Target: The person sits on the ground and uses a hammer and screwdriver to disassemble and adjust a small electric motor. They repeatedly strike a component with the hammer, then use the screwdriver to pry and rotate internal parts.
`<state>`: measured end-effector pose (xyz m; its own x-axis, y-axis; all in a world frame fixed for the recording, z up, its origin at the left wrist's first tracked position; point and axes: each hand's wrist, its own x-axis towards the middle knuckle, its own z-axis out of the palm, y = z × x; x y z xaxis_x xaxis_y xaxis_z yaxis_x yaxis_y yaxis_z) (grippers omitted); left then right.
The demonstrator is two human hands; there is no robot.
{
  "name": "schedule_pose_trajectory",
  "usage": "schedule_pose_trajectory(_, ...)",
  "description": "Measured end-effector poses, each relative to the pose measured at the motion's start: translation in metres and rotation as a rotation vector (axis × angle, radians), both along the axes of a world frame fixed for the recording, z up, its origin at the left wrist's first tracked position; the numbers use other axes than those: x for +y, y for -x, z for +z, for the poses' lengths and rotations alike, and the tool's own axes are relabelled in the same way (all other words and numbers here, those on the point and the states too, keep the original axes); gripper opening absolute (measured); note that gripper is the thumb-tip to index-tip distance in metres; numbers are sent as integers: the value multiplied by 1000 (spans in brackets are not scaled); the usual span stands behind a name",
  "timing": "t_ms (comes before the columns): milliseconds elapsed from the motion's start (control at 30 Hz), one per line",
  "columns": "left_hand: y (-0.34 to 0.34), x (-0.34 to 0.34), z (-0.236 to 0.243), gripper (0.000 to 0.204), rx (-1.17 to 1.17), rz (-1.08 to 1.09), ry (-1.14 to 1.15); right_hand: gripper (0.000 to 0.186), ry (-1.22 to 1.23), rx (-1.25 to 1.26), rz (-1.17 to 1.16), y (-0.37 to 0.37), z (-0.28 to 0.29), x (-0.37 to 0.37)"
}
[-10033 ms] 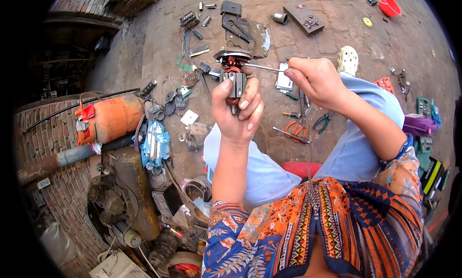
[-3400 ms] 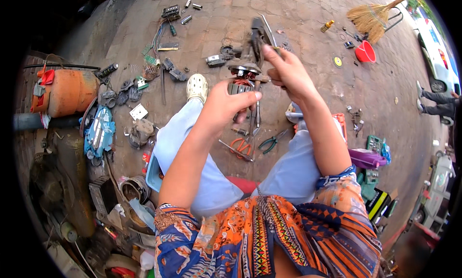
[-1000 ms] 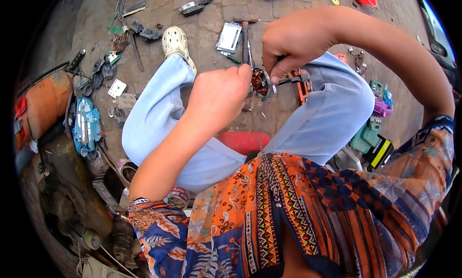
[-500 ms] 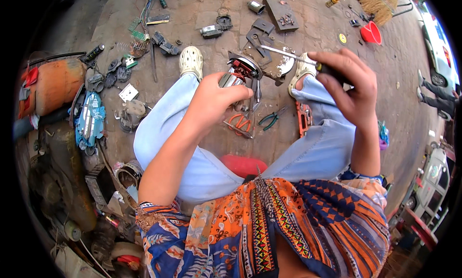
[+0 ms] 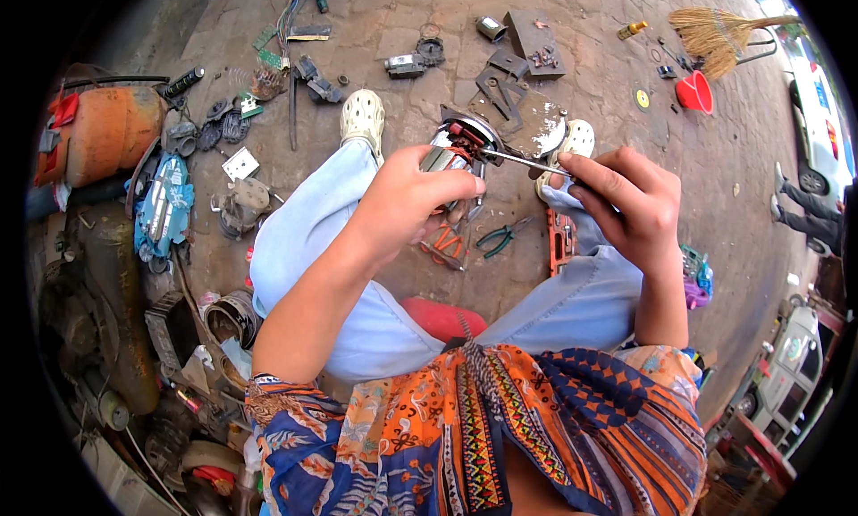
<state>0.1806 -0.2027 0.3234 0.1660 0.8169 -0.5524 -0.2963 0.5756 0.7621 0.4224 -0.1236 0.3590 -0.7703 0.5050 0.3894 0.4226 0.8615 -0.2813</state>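
Observation:
My left hand [image 5: 413,187] is wrapped round a small electric motor [image 5: 466,134] with a silvery body and reddish windings, held up between my knees. A screwdriver [image 5: 525,161] is gripped in my right hand [image 5: 628,194]; its handle is mostly covered by the fingers. The metal shaft points left, and its tip reaches the motor's side near the windings; whether it touches, I cannot tell. On the ground below the motor lie orange-handled pliers [image 5: 444,246], partly behind my left hand, and green-handled pliers [image 5: 503,236].
A metal plate with white patches [image 5: 541,127] and a dark block with screws [image 5: 536,44] lie beyond my feet. To the left are an orange cylinder [image 5: 112,139] and a blue bundle [image 5: 164,203]. A red bucket [image 5: 694,92] and a broom [image 5: 715,35] are far right.
My right hand has moved down and left, bringing the screwdriver's tip from above the plate to the motor. The left hand keeps its hold on the motor.

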Motion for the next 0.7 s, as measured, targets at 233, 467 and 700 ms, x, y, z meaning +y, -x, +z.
schedule_pose_trajectory(233, -1, 0, 2, 20, 33, -7, -40, 35, -116, -37, 9, 4, 3, -2)
schedule_pose_trajectory(467, -3, 1, -2, 28, 135, -34, -73, 38, -258, -135, 63, 8, 12, 2)
schedule_pose_trajectory(700, -3, 0, -4, 30, 182, -63, -92, 40, -308, -220, 122, 5, 21, 1)
